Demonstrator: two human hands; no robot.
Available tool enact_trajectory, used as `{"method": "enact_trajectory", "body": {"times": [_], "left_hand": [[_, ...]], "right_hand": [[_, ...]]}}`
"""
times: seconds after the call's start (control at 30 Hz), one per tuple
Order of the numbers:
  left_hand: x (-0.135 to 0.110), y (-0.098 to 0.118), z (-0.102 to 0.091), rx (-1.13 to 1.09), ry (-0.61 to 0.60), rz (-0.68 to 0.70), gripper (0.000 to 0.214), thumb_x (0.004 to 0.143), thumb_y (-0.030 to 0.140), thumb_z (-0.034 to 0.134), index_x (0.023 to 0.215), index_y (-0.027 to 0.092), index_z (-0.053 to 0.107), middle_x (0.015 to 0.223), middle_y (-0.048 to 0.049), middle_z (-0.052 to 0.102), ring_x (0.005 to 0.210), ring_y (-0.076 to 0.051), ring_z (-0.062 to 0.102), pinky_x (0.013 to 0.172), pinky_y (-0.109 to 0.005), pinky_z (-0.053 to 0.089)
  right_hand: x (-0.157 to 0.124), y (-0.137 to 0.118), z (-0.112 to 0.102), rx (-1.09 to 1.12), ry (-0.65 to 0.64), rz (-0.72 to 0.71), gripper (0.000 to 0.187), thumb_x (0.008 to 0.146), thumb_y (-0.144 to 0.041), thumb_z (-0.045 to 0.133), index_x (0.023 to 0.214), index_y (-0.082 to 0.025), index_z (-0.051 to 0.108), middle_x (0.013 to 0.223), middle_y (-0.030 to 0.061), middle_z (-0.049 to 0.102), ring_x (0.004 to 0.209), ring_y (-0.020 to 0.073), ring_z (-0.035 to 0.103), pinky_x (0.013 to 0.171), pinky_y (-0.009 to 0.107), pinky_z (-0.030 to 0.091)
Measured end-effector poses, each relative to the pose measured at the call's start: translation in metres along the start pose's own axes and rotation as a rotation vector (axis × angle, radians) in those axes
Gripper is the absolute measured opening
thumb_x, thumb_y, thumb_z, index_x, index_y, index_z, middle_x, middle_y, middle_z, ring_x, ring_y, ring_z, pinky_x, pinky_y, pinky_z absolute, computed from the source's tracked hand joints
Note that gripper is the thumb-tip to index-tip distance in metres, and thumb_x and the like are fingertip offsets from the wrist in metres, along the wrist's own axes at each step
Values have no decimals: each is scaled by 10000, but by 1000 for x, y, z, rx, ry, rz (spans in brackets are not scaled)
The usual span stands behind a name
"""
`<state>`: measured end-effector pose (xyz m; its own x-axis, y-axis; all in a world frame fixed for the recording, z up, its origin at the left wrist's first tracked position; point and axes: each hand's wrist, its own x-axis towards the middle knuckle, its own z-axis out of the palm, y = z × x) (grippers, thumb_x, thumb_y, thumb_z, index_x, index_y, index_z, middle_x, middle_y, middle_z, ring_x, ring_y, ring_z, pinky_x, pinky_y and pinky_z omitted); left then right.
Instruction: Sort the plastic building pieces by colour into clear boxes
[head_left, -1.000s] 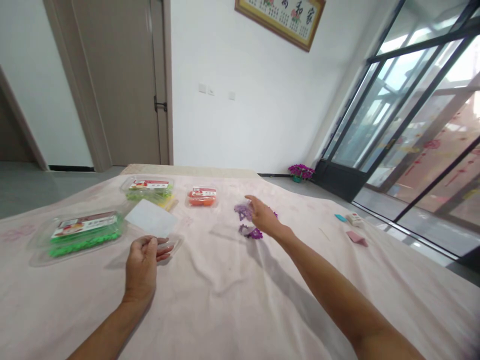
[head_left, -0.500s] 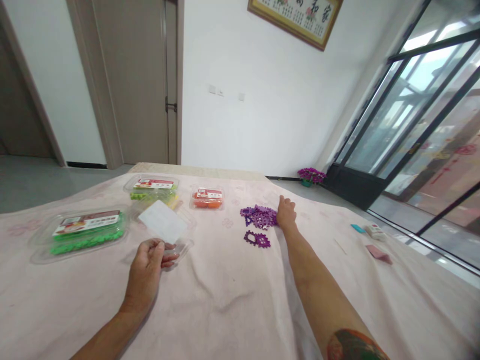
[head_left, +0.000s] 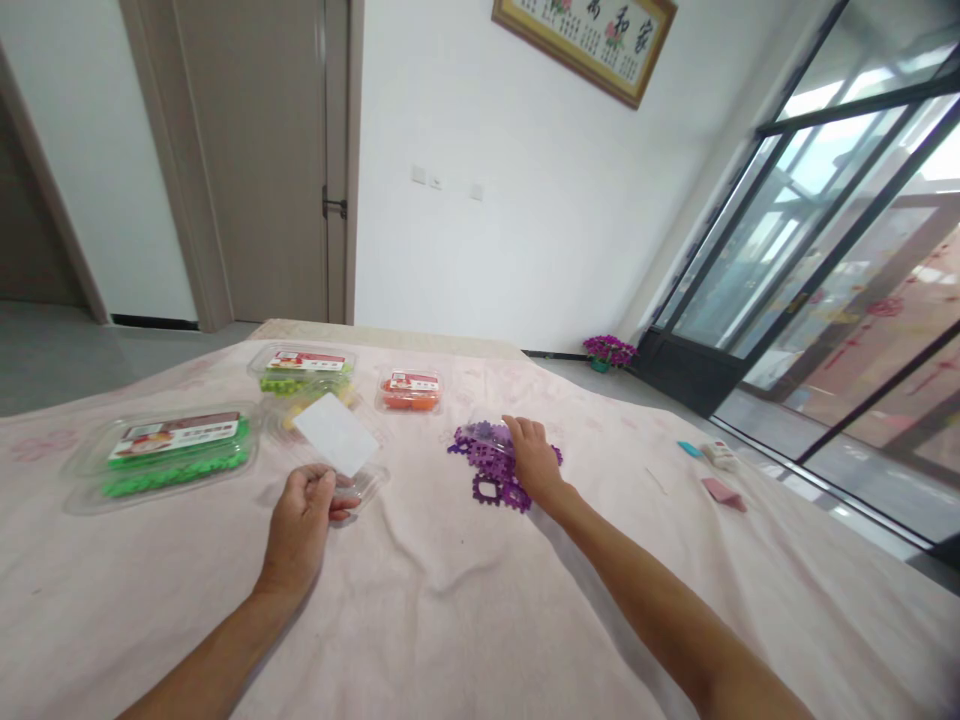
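Note:
My left hand point(head_left: 304, 520) pinches the edge of an open clear plastic box point(head_left: 367, 482) whose lid carries a white label point(head_left: 335, 434). The box is tilted, and no pieces show inside it. On the cloth to its right lies a pile of purple toothed plastic pieces point(head_left: 491, 462), some with a hole in the middle. My right hand point(head_left: 534, 460) is curled down over the right side of this pile, fingers bent onto the pieces. A pale, glossy patch shows at its fingertips, too blurred to make out. The fingertips are partly hidden.
Clear boxes hold green pieces point(head_left: 180, 480), lime pieces point(head_left: 300, 380), yellow pieces point(head_left: 300, 408) and orange pieces point(head_left: 411, 395). A pink cloth point(head_left: 420, 620) covers the table. At the right lie a blue item point(head_left: 690, 449), a white block point(head_left: 720, 455) and a folded pink piece point(head_left: 724, 494).
My right hand has moved left and toward me, from beside the pile onto it. The purple pieces have shifted left and bunched together. My left hand still holds the clear box.

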<state>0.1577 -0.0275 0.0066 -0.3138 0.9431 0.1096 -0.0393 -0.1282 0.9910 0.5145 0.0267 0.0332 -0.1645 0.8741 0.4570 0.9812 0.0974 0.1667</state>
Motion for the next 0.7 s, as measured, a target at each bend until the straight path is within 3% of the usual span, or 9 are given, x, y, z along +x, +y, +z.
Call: {"method": "enact_trajectory", "body": {"times": [0.1, 0.2, 0.3, 0.4, 0.47, 0.57, 0.7], "left_hand": [[0, 0, 0, -5, -7, -3, 366, 861, 531, 563, 979, 187, 524, 919, -36, 684, 678, -181, 714, 587, -313, 573], [-1, 0, -1, 2, -9, -9, 358, 862, 524, 563, 974, 186, 531, 929, -36, 683, 678, -179, 712, 580, -311, 571], [0, -1, -2, 6, -7, -7, 351, 863, 512, 564, 992, 186, 531, 930, -37, 687, 680, -185, 713, 577, -314, 570], [1, -3, -2, 9, -1, -1, 343, 865, 504, 562, 993, 188, 526, 919, -36, 690, 673, -185, 712, 576, -313, 568], [2, -4, -1, 9, -6, 5, 338, 864, 502, 560, 984, 189, 524, 914, -36, 691, 663, -181, 711, 573, -309, 565], [2, -2, 0, 4, -11, 7, 333, 858, 497, 559, 980, 189, 525, 905, -38, 691, 653, -181, 711, 565, -304, 560], [1, 1, 1, 1, -9, -1, 317, 850, 482, 560, 969, 191, 523, 896, -36, 692, 643, -174, 705, 561, -298, 558]], "right_hand": [[-22, -19, -17, 69, 56, -97, 669, 832, 45, 416, 1458, -192, 420, 1354, 114, 530, 1191, 259, 434, 980, 345, 492], [-24, -12, -29, 100, 112, -68, 709, 824, 48, 416, 1478, -226, 388, 1383, 95, 513, 1240, 247, 418, 1010, 339, 478], [-9, 25, -32, 32, 125, 178, 747, 808, 45, 433, 1494, -239, 349, 1400, 102, 489, 1239, 263, 418, 909, 343, 524], [2, 62, -25, -84, 3, 442, 685, 834, 19, 450, 1475, -213, 376, 1369, 145, 486, 1183, 291, 456, 817, 371, 542], [-1, 70, -19, -130, -83, 513, 620, 874, -15, 442, 1467, -186, 383, 1322, 164, 501, 1160, 298, 466, 776, 366, 542], [-17, 49, -16, -164, -132, 417, 608, 893, -23, 420, 1472, -201, 369, 1291, 148, 512, 1159, 283, 459, 732, 319, 532], [-43, 6, -29, -150, -110, 265, 706, 818, 31, 434, 1466, -240, 368, 1298, 118, 524, 1152, 264, 457, 659, 261, 511]]}}
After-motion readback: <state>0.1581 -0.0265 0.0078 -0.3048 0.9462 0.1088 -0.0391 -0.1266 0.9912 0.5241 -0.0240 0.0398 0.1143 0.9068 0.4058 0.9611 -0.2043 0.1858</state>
